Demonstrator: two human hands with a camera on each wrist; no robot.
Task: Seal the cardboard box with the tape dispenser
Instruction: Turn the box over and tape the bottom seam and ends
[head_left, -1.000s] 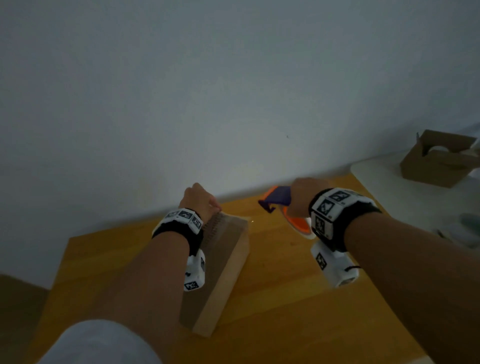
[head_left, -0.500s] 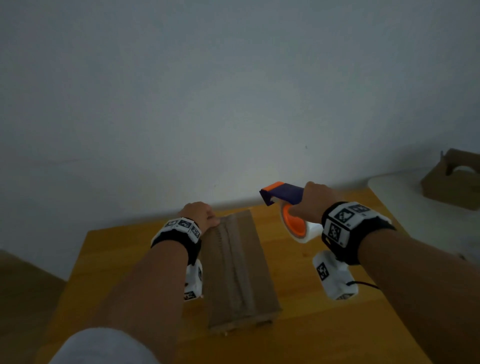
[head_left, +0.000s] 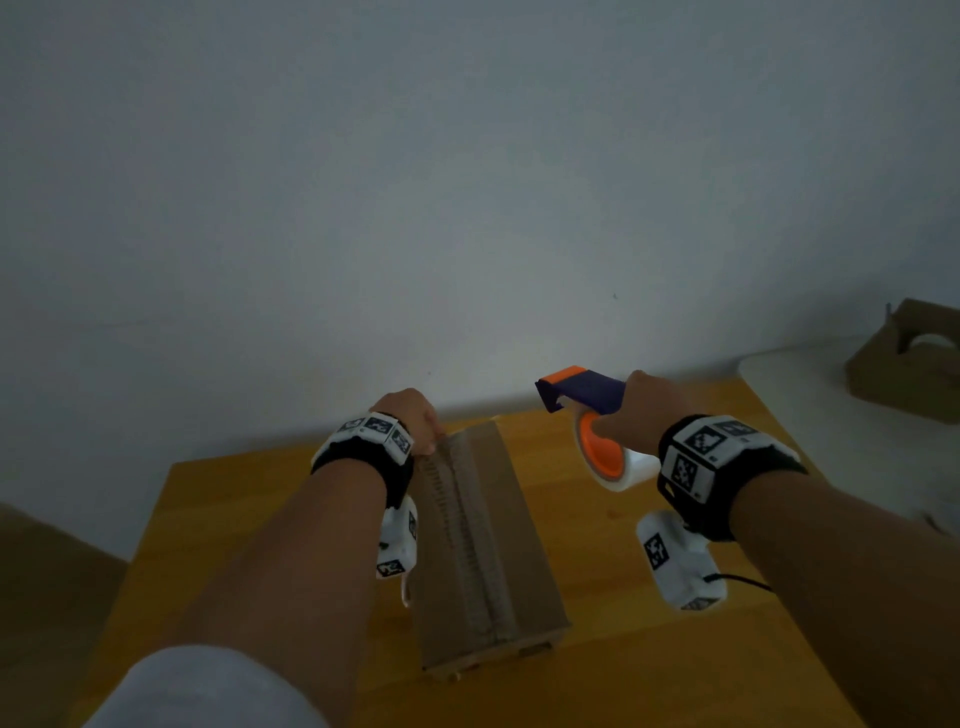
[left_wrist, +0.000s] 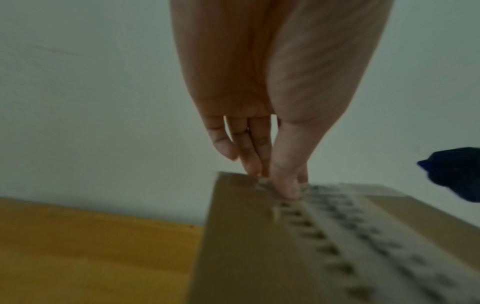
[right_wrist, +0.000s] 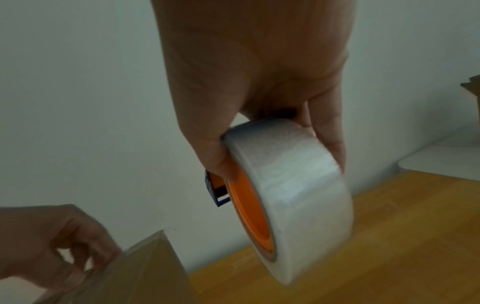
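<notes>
A long brown cardboard box lies on the wooden table, its taped centre seam running away from me. My left hand grips the box's far left corner; in the left wrist view the thumb and fingers pinch that far edge of the box. My right hand holds the tape dispenser in the air, right of the box's far end. The dispenser is blue and orange with a clear tape roll; the thumb and fingers curl round it.
A white wall stands right behind the table. At the right is a white surface with an open cardboard box on it. Bare wood lies to the right of the box and at its left.
The box has swung from a slanted, tipped pose to lying flat and lengthwise in front of me. The right hand has carried the dispenser a little higher and to the right.
</notes>
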